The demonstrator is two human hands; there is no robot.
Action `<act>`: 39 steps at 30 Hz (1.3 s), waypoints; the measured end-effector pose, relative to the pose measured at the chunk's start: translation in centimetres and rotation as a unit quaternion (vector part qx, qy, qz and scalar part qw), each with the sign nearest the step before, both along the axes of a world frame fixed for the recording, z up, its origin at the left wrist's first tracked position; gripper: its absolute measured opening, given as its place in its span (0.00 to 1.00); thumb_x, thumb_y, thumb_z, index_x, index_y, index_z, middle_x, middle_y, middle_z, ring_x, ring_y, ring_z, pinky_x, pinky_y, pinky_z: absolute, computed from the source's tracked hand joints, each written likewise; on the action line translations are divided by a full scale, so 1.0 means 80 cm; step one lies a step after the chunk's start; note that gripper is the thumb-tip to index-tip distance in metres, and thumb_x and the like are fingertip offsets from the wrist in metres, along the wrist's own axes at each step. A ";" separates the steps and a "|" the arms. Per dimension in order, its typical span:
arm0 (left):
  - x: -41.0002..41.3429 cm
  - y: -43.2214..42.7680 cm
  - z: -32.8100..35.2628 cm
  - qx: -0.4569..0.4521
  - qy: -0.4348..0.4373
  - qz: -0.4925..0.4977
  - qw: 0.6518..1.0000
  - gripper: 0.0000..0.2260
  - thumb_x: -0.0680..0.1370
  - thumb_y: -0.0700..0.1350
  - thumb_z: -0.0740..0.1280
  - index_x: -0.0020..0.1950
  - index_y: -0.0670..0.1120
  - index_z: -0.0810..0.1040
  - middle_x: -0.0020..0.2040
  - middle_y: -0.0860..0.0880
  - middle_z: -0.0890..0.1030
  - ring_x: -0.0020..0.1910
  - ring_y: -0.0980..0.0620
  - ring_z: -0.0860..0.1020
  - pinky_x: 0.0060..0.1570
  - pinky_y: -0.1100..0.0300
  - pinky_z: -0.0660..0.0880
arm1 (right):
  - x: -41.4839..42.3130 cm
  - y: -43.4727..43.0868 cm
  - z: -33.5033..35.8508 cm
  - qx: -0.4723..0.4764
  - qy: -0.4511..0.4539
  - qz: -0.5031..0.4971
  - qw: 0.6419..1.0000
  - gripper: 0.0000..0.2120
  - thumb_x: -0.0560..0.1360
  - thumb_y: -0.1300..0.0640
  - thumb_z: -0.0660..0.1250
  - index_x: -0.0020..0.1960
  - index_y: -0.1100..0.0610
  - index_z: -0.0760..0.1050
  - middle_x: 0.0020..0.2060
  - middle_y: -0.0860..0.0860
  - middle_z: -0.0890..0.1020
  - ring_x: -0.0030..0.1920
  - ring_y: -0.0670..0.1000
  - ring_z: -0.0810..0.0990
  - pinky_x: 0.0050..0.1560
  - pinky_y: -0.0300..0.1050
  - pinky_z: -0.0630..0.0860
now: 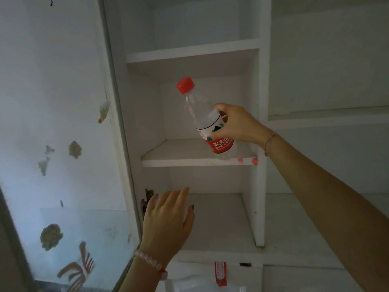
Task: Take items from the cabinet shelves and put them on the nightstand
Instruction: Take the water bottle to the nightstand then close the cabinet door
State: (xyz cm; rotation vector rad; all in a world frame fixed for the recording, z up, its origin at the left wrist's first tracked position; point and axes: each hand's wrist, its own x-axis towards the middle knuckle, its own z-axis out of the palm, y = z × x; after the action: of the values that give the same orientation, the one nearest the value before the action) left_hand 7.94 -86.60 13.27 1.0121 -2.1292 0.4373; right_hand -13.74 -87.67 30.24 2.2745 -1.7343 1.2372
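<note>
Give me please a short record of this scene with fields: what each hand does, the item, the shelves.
right hand: the right hand grips the water bottle around its label
left hand: the left hand is open, holds nothing, raised before the lower shelf
item: clear bottle, red cap, tilted, over the middle shelf
shelves: no other item visible
nightstand: not in view

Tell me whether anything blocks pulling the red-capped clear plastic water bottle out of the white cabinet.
Nothing visible does. The right hand grips the red-capped clear plastic water bottle, tilted at the middle shelf's open front. The open left hand is lower, clear of it.
</note>
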 end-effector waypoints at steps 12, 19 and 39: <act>0.011 0.126 -0.029 0.106 0.132 -0.088 0.982 0.19 0.78 0.53 0.57 0.66 0.47 0.72 0.59 0.52 0.78 0.56 0.53 0.76 0.55 0.58 0.69 | 0.020 0.162 -0.162 0.085 -0.254 0.051 0.962 0.28 0.63 0.59 0.77 0.61 0.51 0.73 0.51 0.46 0.81 0.51 0.46 0.80 0.50 0.43 0.76; 0.012 0.211 -0.053 0.366 0.295 -0.262 0.843 0.20 0.78 0.59 0.56 0.69 0.59 0.66 0.67 0.63 0.70 0.64 0.68 0.68 0.59 0.73 0.67 | 0.047 0.244 -0.265 0.154 -0.275 0.017 0.949 0.29 0.63 0.54 0.77 0.62 0.49 0.72 0.50 0.44 0.81 0.48 0.44 0.79 0.46 0.39 0.76; 0.144 0.327 -0.127 0.477 0.445 -0.204 0.730 0.43 0.54 0.77 0.65 0.61 0.53 0.72 0.61 0.55 0.77 0.59 0.56 0.77 0.53 0.60 0.76 | 0.199 0.353 -0.366 0.235 -0.237 0.051 0.941 0.31 0.63 0.48 0.76 0.63 0.46 0.69 0.49 0.40 0.78 0.46 0.39 0.77 0.42 0.32 0.73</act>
State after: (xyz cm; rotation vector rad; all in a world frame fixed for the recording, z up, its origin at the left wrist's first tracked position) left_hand 19.47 -60.47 3.11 0.8953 -1.4730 -1.2669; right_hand 2.15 -59.40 0.99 2.4800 -2.3161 1.6555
